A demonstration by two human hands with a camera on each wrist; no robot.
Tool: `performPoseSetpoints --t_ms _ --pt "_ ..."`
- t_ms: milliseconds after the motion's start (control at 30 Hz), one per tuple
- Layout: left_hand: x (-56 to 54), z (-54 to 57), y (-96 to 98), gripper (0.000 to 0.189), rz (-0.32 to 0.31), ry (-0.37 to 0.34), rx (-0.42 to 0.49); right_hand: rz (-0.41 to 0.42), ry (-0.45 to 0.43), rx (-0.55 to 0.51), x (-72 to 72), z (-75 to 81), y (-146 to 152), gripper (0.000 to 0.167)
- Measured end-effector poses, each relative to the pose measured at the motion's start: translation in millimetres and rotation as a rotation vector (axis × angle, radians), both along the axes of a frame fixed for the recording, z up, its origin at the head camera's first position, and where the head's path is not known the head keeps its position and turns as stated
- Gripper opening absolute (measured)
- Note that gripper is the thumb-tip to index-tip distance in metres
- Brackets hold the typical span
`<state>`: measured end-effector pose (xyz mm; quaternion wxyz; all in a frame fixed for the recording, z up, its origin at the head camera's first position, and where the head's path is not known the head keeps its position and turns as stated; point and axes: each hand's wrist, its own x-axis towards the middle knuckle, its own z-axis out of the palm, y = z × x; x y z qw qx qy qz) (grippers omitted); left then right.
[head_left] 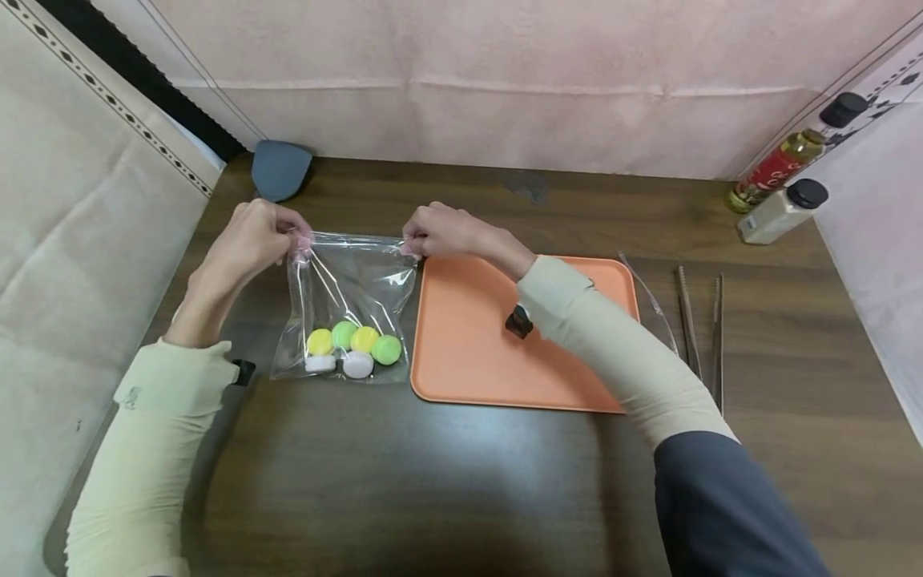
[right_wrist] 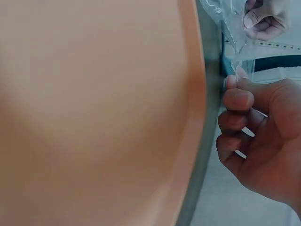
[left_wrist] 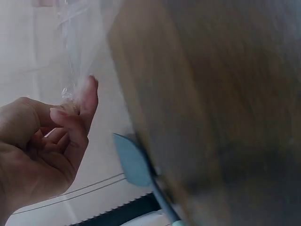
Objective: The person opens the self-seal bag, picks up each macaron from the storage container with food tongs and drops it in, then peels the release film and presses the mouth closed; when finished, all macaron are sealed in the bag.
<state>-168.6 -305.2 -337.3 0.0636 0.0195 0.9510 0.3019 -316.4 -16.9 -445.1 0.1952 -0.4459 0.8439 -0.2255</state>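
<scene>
A clear plastic zip bag (head_left: 353,280) hangs between both hands in the head view, with several yellow, green and white round pieces (head_left: 364,339) at its bottom. My left hand (head_left: 248,240) pinches the bag's top left corner. At the top right corner, my right hand (head_left: 450,230) pinches the plastic between thumb and fingertips. The left wrist view shows the left hand (left_wrist: 51,136) with thin film at its fingertips. In the right wrist view, the right hand (right_wrist: 258,127) holds a bag corner beside the tray's rim.
An orange tray (head_left: 490,344) lies right of the bag, under the right forearm. Metal tongs (head_left: 688,320) lie beyond it. An oil bottle (head_left: 775,172) and a black-capped jar (head_left: 784,212) stand at the back right. A blue-grey spatula (head_left: 280,170) leans at the back left.
</scene>
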Motion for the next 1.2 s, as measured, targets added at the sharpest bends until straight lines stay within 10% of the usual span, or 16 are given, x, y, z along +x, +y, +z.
performPoseSetpoints --t_ms 367,767,1200 --pt "-26.8 -32.8 -11.6 0.019 -0.006 -0.127 -0.017 -0.062 -0.057 0.060 -7.5 -14.1 -15.2 0.039" --pt "-43.2 -22.1 2.0 0.022 -0.063 -0.254 -0.152 -0.238 -0.117 0.453 37.3 78.8 -33.4 0.035" --pt "-48.5 -7.7 -3.2 0.040 -0.043 -0.458 -0.330 -0.366 -0.160 0.656 -26.9 28.6 -31.3 0.042"
